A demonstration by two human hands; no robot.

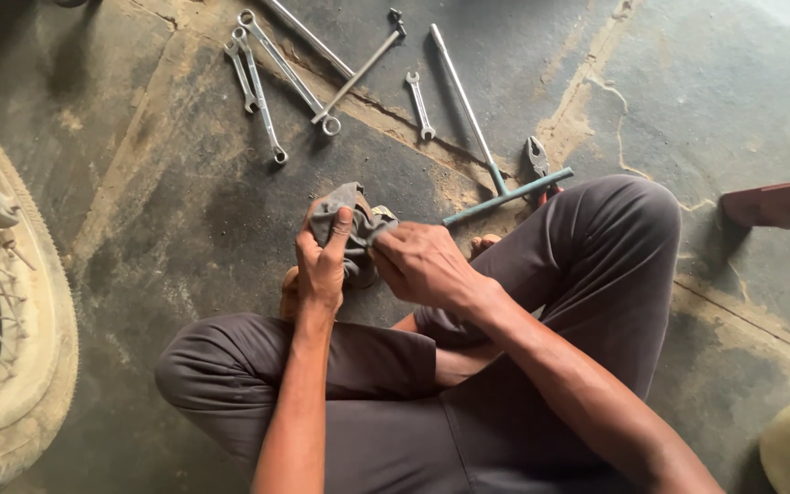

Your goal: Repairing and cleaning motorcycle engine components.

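I sit cross-legged on a stained concrete floor in dark trousers. My left hand [320,270] grips a grey rag [345,229] that is bunched around a small part, of which only a pale edge shows. My right hand [421,263] presses against the rag from the right, its fingers closed on the cloth. Both hands are held together just above my knees, in the middle of the view.
Several spanners [262,78] and a long T-handle wrench [468,110] lie on the floor beyond my hands. Pliers [538,157] and a green bar [507,196] lie near my right knee. A spoked wheel with tyre [43,348] stands at left. A reddish board [779,201] lies at right.
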